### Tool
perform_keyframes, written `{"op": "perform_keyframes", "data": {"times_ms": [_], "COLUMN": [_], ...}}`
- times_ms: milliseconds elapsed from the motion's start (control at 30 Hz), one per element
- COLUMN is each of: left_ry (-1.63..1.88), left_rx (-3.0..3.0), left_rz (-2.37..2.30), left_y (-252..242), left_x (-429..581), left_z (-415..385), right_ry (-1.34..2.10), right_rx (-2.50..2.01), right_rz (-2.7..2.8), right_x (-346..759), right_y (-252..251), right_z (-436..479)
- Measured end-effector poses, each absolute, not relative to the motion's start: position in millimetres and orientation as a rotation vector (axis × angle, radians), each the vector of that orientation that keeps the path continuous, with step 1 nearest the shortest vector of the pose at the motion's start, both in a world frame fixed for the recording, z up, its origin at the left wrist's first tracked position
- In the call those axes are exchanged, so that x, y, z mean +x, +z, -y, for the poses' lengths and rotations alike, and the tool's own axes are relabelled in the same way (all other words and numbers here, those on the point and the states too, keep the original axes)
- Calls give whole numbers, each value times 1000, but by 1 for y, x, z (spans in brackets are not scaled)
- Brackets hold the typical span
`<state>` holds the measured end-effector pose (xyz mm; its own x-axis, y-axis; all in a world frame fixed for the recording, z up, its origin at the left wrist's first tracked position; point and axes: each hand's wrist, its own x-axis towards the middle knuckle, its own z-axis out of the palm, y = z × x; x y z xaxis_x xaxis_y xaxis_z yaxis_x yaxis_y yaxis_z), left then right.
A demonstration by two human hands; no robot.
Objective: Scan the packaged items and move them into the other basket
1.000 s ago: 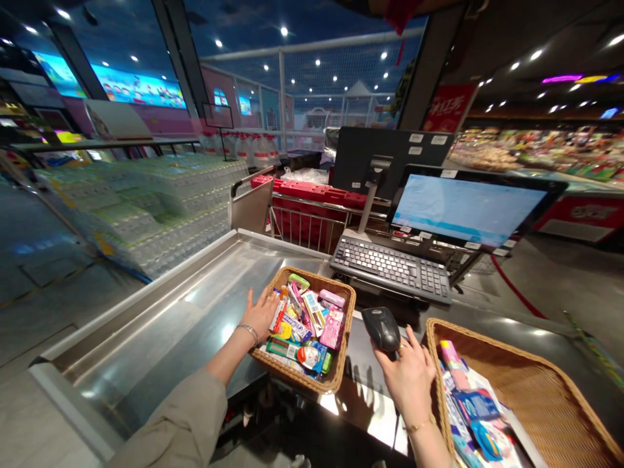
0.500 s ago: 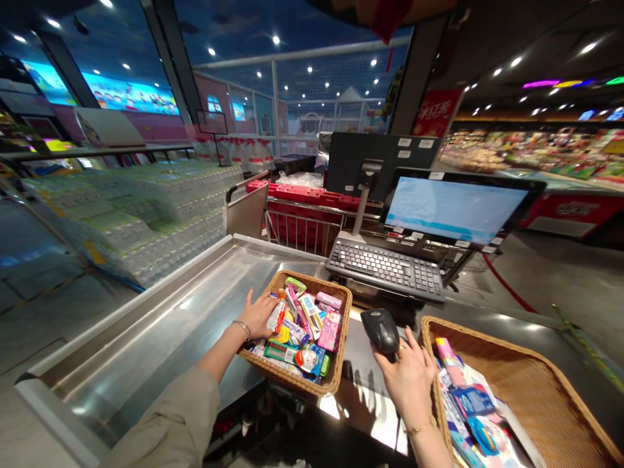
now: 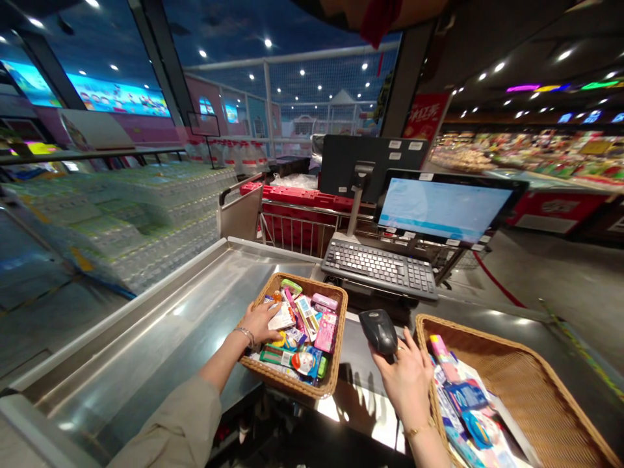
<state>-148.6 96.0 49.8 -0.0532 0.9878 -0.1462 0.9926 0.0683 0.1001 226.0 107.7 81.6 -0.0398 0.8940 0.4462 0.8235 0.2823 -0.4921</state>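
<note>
My left hand (image 3: 259, 323) reaches into a wicker basket (image 3: 342, 331) and has its thumb and fingers on a small white packet (image 3: 283, 316). Around that packet lie several small boxed and wrapped goods, among them a pink packet (image 3: 326, 333) and a green box with a barcode (image 3: 277, 355). My right hand (image 3: 407, 374) is closed around a black barcode scanner (image 3: 378, 330), held between the two baskets with its head toward the keyboard. Beside my right wrist stands a larger wicker basket (image 3: 550, 396) with packaged goods, including a blue pack (image 3: 467, 395).
A keyboard (image 3: 377, 265) and a lit monitor (image 3: 443, 207) stand behind the scanner. The metal counter (image 3: 195, 312) has a raised edge on the left. Beyond it are a cart (image 3: 297, 227) and stacked bottle packs (image 3: 121, 214).
In the left hand's grasp, the packet has turned from a red-and-white side to a mostly white side. The right hand keeps the scanner in nearly the same place. The view has shifted slightly.
</note>
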Motion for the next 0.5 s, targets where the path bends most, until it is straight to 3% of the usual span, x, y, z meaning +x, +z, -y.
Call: {"op": "perform_keyframes", "data": {"times_ms": [267, 500], "left_ry": [42, 387], "left_rx": [2121, 2370], "left_rz": [-2210, -2247], "left_y": [52, 70], "left_x": [-137, -109], "left_z": [-93, -96], "right_ry": [136, 144], "right_rx": [-1534, -1531], "right_rz": [1862, 1900], "right_x": [230, 232], "right_y": [80, 81], "right_z": [-106, -105]}}
